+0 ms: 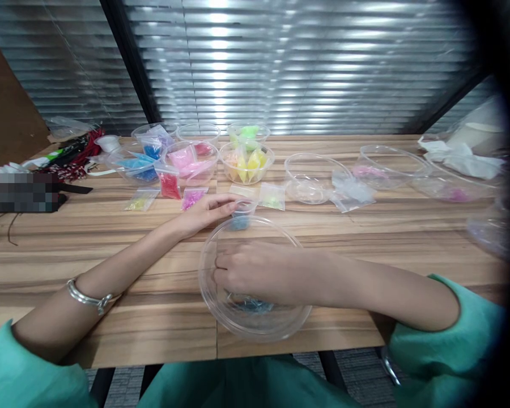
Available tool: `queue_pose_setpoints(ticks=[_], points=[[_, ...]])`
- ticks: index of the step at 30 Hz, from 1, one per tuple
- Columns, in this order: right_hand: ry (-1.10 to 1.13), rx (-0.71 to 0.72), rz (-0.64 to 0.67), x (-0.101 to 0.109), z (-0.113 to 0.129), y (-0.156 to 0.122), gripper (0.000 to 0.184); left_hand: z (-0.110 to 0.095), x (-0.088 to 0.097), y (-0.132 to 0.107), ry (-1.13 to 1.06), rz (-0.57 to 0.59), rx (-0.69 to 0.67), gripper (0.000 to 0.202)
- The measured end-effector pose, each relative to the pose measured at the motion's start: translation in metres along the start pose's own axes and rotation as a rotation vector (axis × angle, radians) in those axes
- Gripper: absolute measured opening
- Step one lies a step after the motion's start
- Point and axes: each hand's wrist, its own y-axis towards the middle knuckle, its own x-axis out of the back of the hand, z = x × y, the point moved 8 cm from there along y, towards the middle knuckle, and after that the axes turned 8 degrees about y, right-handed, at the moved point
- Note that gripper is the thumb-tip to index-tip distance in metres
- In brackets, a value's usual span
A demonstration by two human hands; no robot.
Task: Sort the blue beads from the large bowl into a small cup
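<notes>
My left hand (206, 213) holds the rim of a small clear plastic cup (244, 208) with bluish contents, thumb on the near side and fingers behind. The cup stands on the table just behind a large clear plastic bowl (258, 335). My right hand (255, 266) is down inside this bowl with its fingers curled. Its fingertips are hidden below the knuckles, so I cannot see what they grip. Under the hand, on the bowl's bottom, lies a small heap of fine blue pieces (253, 306).
Behind my hands stand several clear bowls (259, 178) with bagged coloured pieces. Small zip bags lie before them: a red bag (169, 184), a magenta bag (193, 198), a pale green bag (272, 195). A white bag (352, 191) is at right, corded items (80, 153) at far left.
</notes>
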Motion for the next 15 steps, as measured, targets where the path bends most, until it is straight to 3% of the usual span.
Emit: queue_pose_setpoints(ticks=[8, 13, 15], points=[[-0.108, 0.013, -0.134, 0.014, 0.01, 0.001, 0.025, -0.005, 0.001, -0.001, 0.033, 0.002, 0.012, 0.041], [-0.195, -0.089, -0.152, 0.029, 0.004, -0.003, 0.022, -0.003, -0.001, 0.0, 0.005, 0.023, -0.021, 0.04], [-0.177, -0.148, -0.224, 0.044, -0.003, -0.008, 0.022, -0.002, -0.001, 0.0, 0.046, 0.023, -0.025, 0.039]])
